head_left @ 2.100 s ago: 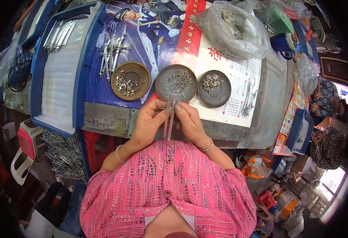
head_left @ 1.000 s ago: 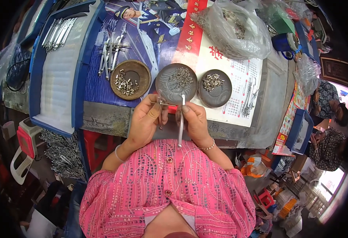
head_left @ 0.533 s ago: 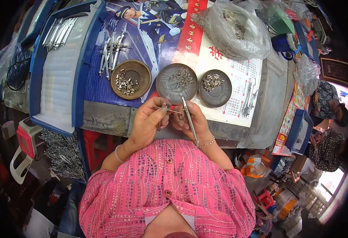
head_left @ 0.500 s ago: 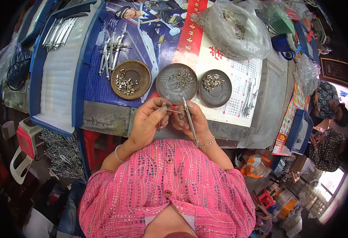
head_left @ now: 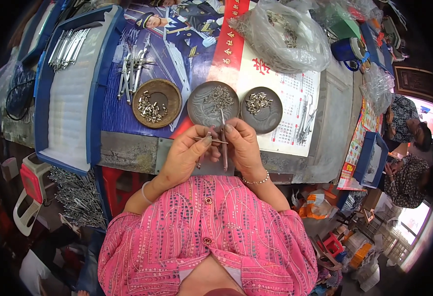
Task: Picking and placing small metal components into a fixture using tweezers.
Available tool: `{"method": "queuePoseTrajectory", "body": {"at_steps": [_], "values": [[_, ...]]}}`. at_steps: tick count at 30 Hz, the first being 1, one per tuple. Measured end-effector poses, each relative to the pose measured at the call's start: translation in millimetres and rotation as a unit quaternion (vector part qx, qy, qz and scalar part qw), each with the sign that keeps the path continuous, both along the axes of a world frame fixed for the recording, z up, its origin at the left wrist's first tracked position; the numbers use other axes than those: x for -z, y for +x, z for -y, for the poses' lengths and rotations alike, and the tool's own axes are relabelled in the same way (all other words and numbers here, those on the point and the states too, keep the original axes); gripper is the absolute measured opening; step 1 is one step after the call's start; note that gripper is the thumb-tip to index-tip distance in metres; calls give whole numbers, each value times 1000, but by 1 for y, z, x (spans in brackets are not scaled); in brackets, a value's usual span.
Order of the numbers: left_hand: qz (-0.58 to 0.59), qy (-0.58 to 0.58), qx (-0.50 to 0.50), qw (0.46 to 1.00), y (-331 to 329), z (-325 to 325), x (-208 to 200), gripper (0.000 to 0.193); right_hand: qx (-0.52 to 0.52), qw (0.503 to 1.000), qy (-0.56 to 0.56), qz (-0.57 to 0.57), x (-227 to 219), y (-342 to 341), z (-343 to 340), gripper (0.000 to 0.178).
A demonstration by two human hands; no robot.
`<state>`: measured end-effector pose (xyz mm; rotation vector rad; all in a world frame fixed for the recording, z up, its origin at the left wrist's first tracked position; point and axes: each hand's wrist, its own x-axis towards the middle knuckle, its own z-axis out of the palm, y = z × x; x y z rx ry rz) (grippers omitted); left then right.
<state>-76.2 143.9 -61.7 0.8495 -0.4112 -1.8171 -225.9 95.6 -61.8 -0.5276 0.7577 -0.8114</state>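
Left hand [head_left: 186, 153] pinches thin rod [head_left: 219, 141]; right hand [head_left: 246, 150] grips metal strip [head_left: 225, 155], formerly slanted, now nearly perpendicular to the front edge of the tabletop [head_left: 127, 152], bare beside the left forearm.

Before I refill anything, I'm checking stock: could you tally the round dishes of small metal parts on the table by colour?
Brown round dish: 1
Dark grey round dishes (middle, right): 2
Total: 3
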Motion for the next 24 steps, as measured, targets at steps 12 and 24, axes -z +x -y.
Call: {"method": "queuePoseTrajectory", "body": {"at_steps": [12, 24], "values": [[-75, 26, -20, 997, -5, 10, -3, 18, 0, 989, 119, 92, 2, -14, 13, 24], [3, -4, 1, 1000, -4, 12, -3, 16, 92, 492, -381, -777, 26, -135, 51, 14]]}}
